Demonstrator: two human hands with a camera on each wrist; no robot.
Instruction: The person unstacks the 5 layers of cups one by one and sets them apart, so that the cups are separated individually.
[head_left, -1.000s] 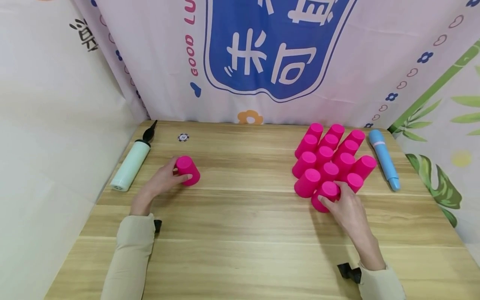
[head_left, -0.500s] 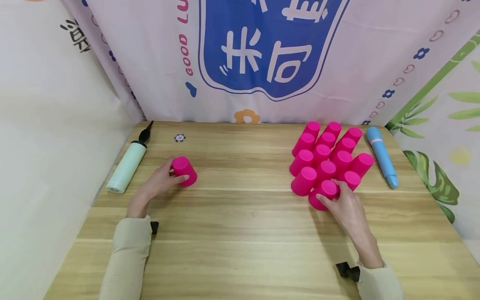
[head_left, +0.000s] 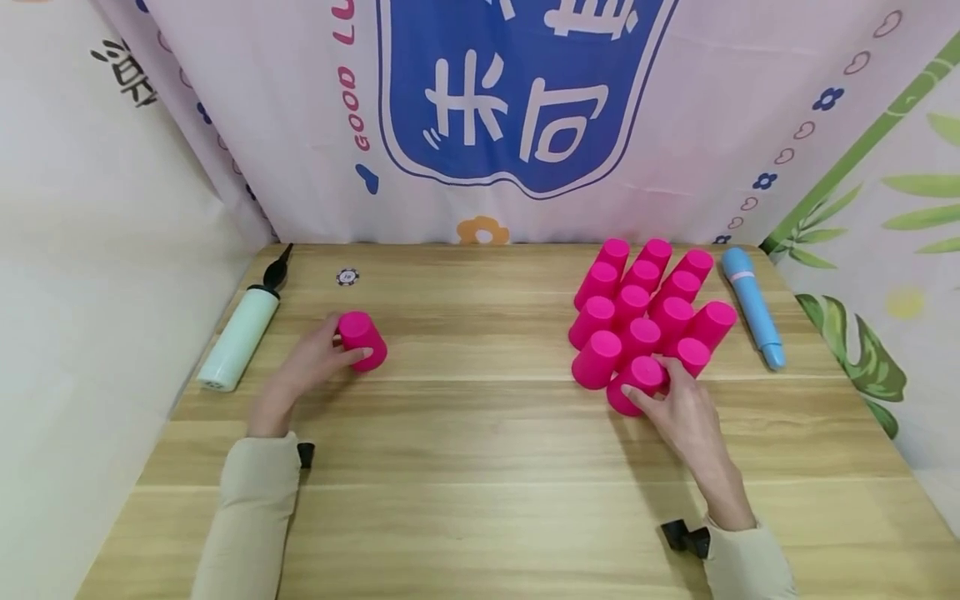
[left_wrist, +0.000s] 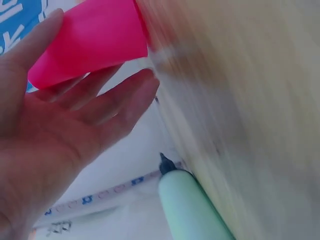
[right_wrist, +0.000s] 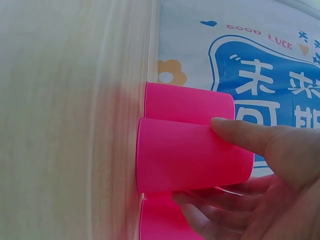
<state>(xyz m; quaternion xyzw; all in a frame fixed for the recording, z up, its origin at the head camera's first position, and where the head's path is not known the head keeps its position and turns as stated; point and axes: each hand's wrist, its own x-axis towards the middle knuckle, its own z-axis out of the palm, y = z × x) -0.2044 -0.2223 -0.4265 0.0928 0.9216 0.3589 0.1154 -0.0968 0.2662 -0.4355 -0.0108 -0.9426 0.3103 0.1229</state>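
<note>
The left hand (head_left: pixel 303 367) reached forward at the table's left, thumb and fingers curled round a lone pink cup (head_left: pixel 362 340) standing upside down; the right hand (head_left: pixel 678 408) stretched to the right side, thumb and fingers pinching the nearest cup (head_left: pixel 636 383) of a pink cup cluster (head_left: pixel 645 312). The wooden table (head_left: pixel 480 467) sat before a printed backdrop (head_left: pixel 525 100); a pale green pump (head_left: pixel 236 342) lay far left, a blue tube (head_left: pixel 752 307) just right of the cluster. The cups were plain, glossy, tapered, all inverted.
</note>
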